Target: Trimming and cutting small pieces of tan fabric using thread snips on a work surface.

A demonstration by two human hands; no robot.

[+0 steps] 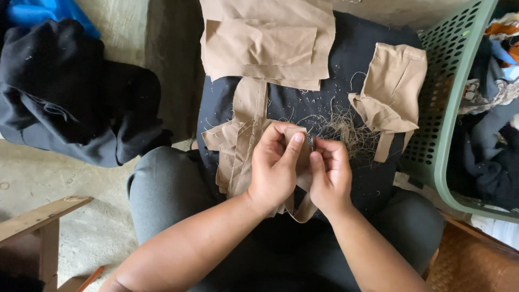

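Left hand [275, 170] & right hand [328, 176] both pinching a tan fabric strip [238, 162] btwn fingertips over the lap, strip trailing left of the grip, small dark tool [311, 143] poking out w/ right fingers, loose threads [346, 130] lying just beyond, green laundry basket [448, 108] sitting at right.

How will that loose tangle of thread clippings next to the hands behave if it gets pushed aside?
The thread tangle looks wispy and very light, so it would probably drag and smear apart rather than slide as one clump. Stray strands already dot the black cloth, so bits would likely cling there. The right hand is nearest; fibres may stick to its fingers.
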